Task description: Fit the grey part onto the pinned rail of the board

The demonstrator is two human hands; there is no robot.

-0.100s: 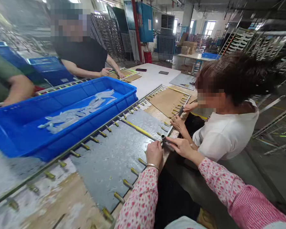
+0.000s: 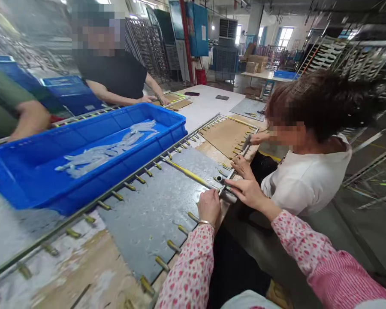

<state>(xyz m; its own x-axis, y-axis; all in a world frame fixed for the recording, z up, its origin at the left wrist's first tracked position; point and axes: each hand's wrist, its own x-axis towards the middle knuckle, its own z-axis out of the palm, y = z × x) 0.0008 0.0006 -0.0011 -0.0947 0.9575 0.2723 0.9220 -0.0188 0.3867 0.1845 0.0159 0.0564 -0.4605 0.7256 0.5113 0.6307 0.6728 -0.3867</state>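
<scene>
Far left: a person's forearm in a green sleeve rests behind the blue bin, which holds clear plastic pieces. A metal rail with yellow-tipped pegs runs diagonally along the bin. Right of it, a grey board on the table, a thin yellow rod lying across it. At the board's near edge: left hand curled shut, knuckles up, touching the rod's end; what it grips is hidden. Right hand just beside it, fingers closed around a small grey metal tube, tube's open end toward the rod tip. Further right, a co-worker in a white shirt, hands on the next board.
</scene>
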